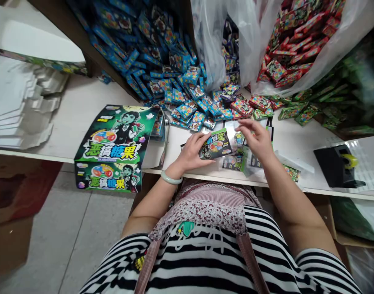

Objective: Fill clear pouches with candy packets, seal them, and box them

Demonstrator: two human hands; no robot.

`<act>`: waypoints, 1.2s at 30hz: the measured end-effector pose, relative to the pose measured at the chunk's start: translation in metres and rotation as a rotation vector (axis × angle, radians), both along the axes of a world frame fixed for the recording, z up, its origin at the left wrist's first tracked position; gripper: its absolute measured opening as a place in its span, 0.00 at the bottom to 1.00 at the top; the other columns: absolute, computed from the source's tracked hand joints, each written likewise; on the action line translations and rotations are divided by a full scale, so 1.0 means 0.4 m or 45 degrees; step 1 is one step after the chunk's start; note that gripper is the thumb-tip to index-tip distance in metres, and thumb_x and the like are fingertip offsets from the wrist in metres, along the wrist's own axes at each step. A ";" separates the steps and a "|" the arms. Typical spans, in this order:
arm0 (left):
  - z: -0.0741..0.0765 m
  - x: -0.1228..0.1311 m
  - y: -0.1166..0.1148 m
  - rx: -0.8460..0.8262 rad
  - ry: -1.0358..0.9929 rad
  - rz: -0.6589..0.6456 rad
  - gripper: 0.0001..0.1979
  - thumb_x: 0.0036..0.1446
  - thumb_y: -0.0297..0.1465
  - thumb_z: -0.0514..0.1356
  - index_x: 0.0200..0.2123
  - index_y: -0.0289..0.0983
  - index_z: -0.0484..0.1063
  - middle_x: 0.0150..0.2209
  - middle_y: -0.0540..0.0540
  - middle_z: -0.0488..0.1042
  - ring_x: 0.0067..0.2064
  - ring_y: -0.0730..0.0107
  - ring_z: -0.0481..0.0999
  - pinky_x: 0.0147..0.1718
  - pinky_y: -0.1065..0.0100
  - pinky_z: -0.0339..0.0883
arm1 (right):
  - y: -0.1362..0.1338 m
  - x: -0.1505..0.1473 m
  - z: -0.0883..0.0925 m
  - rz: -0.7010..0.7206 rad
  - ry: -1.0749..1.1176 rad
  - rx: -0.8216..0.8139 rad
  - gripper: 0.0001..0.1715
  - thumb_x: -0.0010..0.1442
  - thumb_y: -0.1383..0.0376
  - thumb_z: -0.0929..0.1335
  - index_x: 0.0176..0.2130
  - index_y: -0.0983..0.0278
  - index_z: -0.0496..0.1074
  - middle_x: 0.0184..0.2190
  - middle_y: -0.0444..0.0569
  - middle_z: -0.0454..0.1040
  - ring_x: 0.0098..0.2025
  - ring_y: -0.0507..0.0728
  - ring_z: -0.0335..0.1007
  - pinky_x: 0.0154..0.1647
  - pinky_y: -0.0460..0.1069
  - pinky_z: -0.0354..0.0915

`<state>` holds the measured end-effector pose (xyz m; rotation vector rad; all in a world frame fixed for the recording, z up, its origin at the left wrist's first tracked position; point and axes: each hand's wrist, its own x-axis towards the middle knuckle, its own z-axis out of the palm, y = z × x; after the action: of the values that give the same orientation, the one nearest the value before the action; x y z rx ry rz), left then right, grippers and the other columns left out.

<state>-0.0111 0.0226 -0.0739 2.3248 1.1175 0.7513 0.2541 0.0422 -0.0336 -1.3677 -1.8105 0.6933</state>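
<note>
My left hand [191,153], with a pale bangle at the wrist, grips the left end of a black and green candy packet [218,143] above the front of the table. My right hand [257,136] is raised just right of that packet, fingertips pinched together; whatever lies between them is too small to make out. Beneath both hands lie clear plastic bags [232,162] with dark printed tops. A green printed display box [113,143] with vampire artwork stands at my left, its front hanging over the table edge and small blue boxes inside.
Blue candy boxes [171,61] spill from a carton at the back. Red boxes [291,53] fill a plastic-lined carton, with green boxes [330,94] farther right. A black tape dispenser [334,165] stands at right. Folded white cardboard [18,102] is stacked at left.
</note>
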 end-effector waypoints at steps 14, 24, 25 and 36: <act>0.006 -0.081 -0.039 0.054 -0.027 0.092 0.50 0.52 0.50 0.68 0.71 0.43 0.50 0.59 0.36 0.64 0.61 0.46 0.67 0.61 0.45 0.65 | 0.244 -0.104 -0.067 -0.167 0.206 -0.187 0.15 0.59 0.54 0.70 0.40 0.61 0.76 0.35 0.48 0.78 0.39 0.58 0.73 0.46 0.56 0.70; 0.008 -0.070 0.000 0.068 -0.029 0.115 0.49 0.51 0.52 0.68 0.70 0.44 0.52 0.59 0.36 0.64 0.60 0.47 0.68 0.61 0.44 0.65 | 0.041 0.046 -0.051 -0.223 0.878 -0.642 0.27 0.42 0.48 0.78 0.38 0.58 0.74 0.33 0.42 0.76 0.31 0.51 0.70 0.31 0.47 0.68; 0.010 -0.070 -0.001 0.059 -0.013 0.127 0.49 0.51 0.52 0.69 0.70 0.44 0.52 0.59 0.36 0.64 0.61 0.47 0.67 0.62 0.44 0.65 | 0.030 0.058 -0.057 -0.208 0.817 -0.593 0.26 0.44 0.48 0.77 0.39 0.58 0.74 0.34 0.42 0.76 0.33 0.52 0.71 0.32 0.48 0.69; -0.007 -0.056 -0.008 0.051 0.069 0.061 0.49 0.53 0.55 0.66 0.71 0.43 0.51 0.59 0.35 0.64 0.60 0.47 0.67 0.61 0.45 0.66 | -0.010 0.164 -0.124 0.030 -0.467 -0.076 0.21 0.59 0.73 0.62 0.41 0.57 0.79 0.55 0.52 0.74 0.61 0.66 0.66 0.63 0.68 0.60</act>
<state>-0.0336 0.0195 -0.0769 2.3722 1.1956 0.7388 0.3196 0.0382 -0.0832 -1.5962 -2.1064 0.5364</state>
